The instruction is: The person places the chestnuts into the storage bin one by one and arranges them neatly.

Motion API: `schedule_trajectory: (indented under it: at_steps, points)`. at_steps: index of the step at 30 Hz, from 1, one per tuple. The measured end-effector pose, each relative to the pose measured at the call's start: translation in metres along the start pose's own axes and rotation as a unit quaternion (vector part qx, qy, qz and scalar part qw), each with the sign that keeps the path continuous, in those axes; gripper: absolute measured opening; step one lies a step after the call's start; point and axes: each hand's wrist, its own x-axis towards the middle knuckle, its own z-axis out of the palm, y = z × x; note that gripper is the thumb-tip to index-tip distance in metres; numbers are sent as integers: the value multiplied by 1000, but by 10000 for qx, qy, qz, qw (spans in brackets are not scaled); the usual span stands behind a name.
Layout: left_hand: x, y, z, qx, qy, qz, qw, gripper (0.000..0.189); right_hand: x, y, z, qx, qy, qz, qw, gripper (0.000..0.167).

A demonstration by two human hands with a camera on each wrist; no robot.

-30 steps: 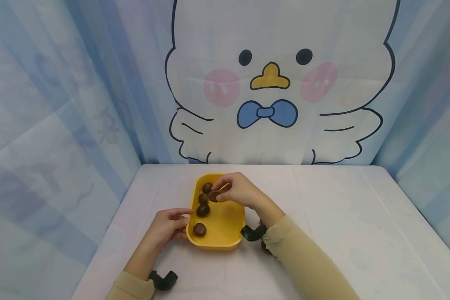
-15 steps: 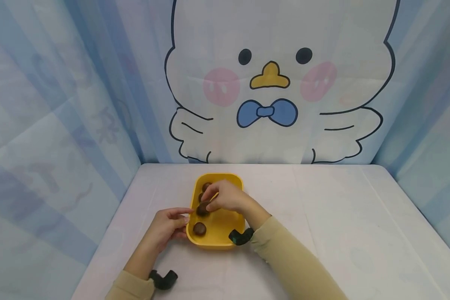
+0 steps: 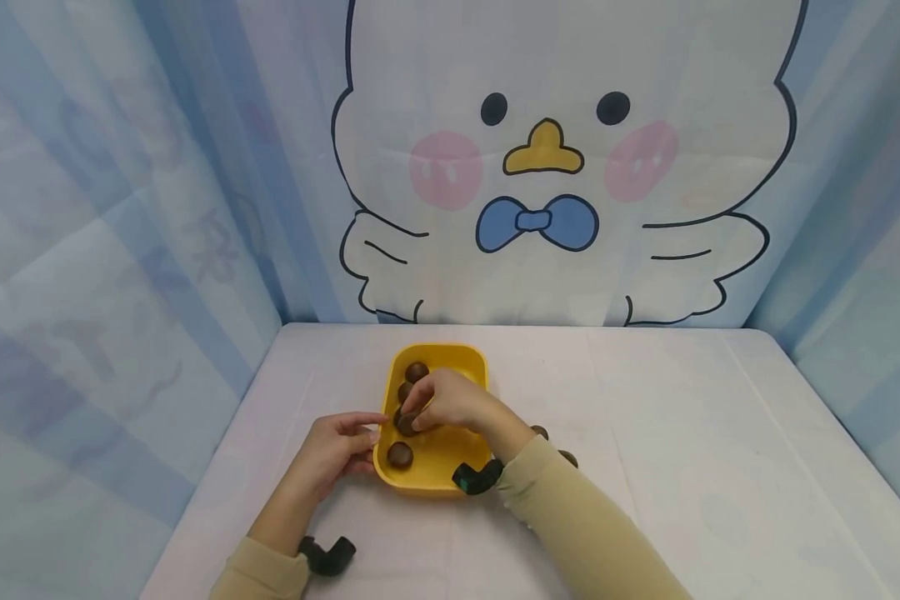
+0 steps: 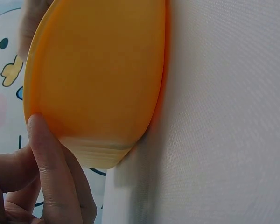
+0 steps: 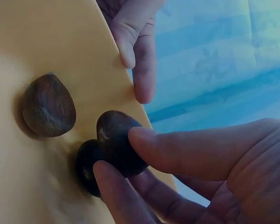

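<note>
A chestnut [image 3: 408,424] is pinched between the thumb and fingers of my right hand [image 3: 450,402], low inside the yellow tray [image 3: 444,469]. In the right wrist view the held chestnut [image 5: 119,142] overlaps a darker chestnut [image 5: 86,168] behind it. More chestnuts lie along the tray's left side: one at the far end [image 3: 417,372], one partly behind my fingers [image 3: 404,392], and one at the near end [image 3: 400,455]. My left hand [image 3: 337,450] holds the tray's left edge, its thumb and fingertips at the rim.
Two chestnuts, a left one [image 3: 540,432] and a right one [image 3: 568,458], show on the white table [image 3: 682,417] beyond my right sleeve, which partly covers them. A curtain with a cartoon bird [image 3: 555,275] stands behind the table.
My right hand has carried the chestnut from the tray's far part toward me and left, down beside another chestnut. My left hand stays at the tray's edge.
</note>
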Motion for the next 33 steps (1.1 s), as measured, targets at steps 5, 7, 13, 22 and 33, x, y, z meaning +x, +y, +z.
schedule_trajectory:
  at_steps: [5,7,13,22,33]
  points:
    - [0,0,0,-37,-13,10,10000,33,2,0,4,255,2,242,9994,18]
    - [0,0,0,-47,-7,13,10000,33,2,0,5,279,-18,316,9991,18]
    - [1,0,0,-42,2,-5,10000,33,6,2,9,116,-126,457,9988,21]
    - [1,-1,-1,-64,-73,12,10000,35,6,1,12,37,-105,462,9989,21]
    - [1,-2,-2,-86,-97,0,9999,34,4,1,12,326,-203,542,9978,22]
